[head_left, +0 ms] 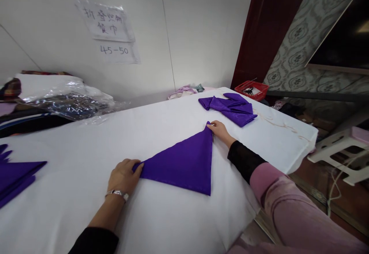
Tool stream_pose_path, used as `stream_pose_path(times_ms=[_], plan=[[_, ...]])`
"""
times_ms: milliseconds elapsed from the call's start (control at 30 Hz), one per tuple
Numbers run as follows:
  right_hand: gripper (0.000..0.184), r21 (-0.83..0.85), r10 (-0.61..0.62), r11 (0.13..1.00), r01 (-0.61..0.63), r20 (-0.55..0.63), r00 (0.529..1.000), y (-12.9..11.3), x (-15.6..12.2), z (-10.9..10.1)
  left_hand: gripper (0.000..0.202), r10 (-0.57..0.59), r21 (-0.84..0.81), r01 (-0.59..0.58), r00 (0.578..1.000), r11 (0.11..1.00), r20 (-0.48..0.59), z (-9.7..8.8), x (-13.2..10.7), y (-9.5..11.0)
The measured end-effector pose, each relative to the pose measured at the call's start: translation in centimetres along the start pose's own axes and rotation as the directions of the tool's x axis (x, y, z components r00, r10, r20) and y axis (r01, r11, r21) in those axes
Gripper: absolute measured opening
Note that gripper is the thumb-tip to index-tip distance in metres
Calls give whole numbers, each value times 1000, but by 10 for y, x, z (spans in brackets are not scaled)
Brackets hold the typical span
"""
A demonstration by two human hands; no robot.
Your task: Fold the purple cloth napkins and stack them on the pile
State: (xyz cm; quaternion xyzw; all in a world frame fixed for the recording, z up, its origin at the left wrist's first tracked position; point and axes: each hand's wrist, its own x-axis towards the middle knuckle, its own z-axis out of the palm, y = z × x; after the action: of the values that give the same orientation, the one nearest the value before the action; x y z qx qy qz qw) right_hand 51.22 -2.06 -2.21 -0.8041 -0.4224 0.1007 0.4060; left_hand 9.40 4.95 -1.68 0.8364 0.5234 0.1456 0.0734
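Observation:
A purple cloth napkin (184, 163), folded into a triangle, lies on the white tablecloth (86, 161) in the middle of the view. At its left corner my left hand (124, 175), with a bracelet at the wrist, pinches the fabric between thumb and fingers. My right hand (219, 131) grips the upper right corner, whose tip sticks up slightly. The third corner points toward me and lies free. Beyond my right hand sits a loose pile of purple napkins (230, 109). More folded purple napkins (17, 177) are at the left edge, partly cut off.
A red basket (252, 90) stands at the table's far right corner. Clothes and clear plastic bags (75, 102) are heaped at the back left, against a wall bearing a paper sign (108, 25). A white stool (343, 154) stands right of the table.

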Motion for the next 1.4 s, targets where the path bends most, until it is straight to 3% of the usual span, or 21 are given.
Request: stream_pose_path(times_ms=[267,500,733,967,1133,1400], plan=[[24,3,28,1000,-28,1,1000,-2,7,2,37,7,-9,-7,1000,1000,-14,-1,-1,-1],[31,72,-26,997,22,56,998,3,10,0,36,16,2,-16,1000,1000,-22,-1,-2,0],[31,1,-44,999,44,77,996,1,9,1,37,4,11,-4,1000,1000,-5,0,-2,-1],[18,-43,-31,999,33,45,999,0,6,1,36,12,15,-11,1000,1000,-17,0,-2,-1],[16,64,-44,997,43,16,999,-1,10,-1,35,15,15,-15,1000,1000,-21,0,-1,-1],[35,260,3,965,-14,45,999,-7,13,-3,35,20,13,-19,1000,1000,-19,0,0,-2]])
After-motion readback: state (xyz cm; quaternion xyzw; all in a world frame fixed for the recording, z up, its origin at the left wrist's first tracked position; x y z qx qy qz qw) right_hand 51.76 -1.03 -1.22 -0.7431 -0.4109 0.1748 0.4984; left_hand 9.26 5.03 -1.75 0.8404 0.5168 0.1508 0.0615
